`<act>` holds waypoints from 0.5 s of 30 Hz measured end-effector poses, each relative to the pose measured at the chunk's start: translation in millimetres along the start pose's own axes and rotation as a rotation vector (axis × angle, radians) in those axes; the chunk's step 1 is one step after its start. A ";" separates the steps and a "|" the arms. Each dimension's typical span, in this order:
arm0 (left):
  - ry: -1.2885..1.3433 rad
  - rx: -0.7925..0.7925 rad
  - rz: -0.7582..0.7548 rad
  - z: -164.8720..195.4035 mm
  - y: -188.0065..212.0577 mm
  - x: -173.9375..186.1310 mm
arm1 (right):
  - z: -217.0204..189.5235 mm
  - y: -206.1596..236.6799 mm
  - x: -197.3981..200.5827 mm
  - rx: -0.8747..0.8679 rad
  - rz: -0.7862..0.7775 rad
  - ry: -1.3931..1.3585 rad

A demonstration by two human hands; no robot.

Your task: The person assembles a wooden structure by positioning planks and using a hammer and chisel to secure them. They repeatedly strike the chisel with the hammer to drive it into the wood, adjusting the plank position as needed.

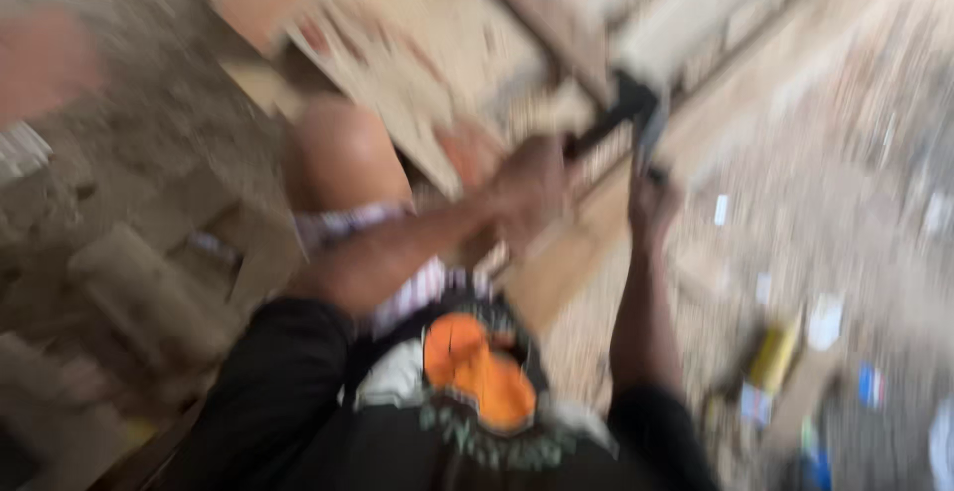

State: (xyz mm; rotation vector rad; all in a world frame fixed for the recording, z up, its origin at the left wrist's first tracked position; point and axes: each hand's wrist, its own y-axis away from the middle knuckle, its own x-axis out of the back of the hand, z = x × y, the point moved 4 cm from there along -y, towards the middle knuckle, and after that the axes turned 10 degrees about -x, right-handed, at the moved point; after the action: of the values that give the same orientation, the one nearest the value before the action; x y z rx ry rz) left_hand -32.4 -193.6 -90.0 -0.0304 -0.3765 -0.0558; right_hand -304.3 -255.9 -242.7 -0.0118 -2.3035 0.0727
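Observation:
The frame is heavily blurred by motion. My left hand [527,185] reaches forward over my bent knee [338,153] and rests at a wooden plank [556,262]; its fingers look curled, but I cannot tell what they hold. My right hand [648,203] is raised just to its right and grips a dark tool [636,118] that rises above it, with a dark bar running toward my left hand. Below are my black shirt with an orange print [477,372] and striped cloth on my lap.
Rough grey blocks [139,282] lie at the left. Flat wooden boards [417,44] and a long beam [755,64] slant across the top. Sandy ground at the right is strewn with litter, including a yellow container [775,357] and blue scraps.

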 end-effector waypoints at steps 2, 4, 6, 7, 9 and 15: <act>0.083 0.018 -0.005 -4.6 0.4 -8.4 | 27.2 -5.3 7.5 -0.410 -0.129 -0.695; 0.146 0.031 -0.027 -6.2 -0.4 -14.3 | 28.7 -8.7 15.8 -0.303 -0.173 -0.973; 0.118 -0.007 -0.020 -2.4 -1.7 -14.6 | 24.4 -8.3 16.4 -0.244 -0.254 -1.009; 0.053 -0.065 0.003 2.0 -2.7 -11.8 | 22.2 -7.4 13.7 -0.269 -0.260 -0.978; -0.020 -0.111 0.013 8.9 -2.3 -8.9 | 17.0 -5.5 7.1 -0.311 -0.273 -0.912; -0.011 -0.206 0.007 10.9 4.0 -11.6 | -2.3 -4.1 -10.8 0.018 -0.318 -1.037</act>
State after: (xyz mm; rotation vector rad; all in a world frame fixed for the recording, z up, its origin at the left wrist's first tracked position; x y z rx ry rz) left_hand -47.0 -188.6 -84.2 -0.2352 -0.3802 -0.0870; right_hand -295.4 -260.2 -248.9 0.5093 -3.2980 -0.0887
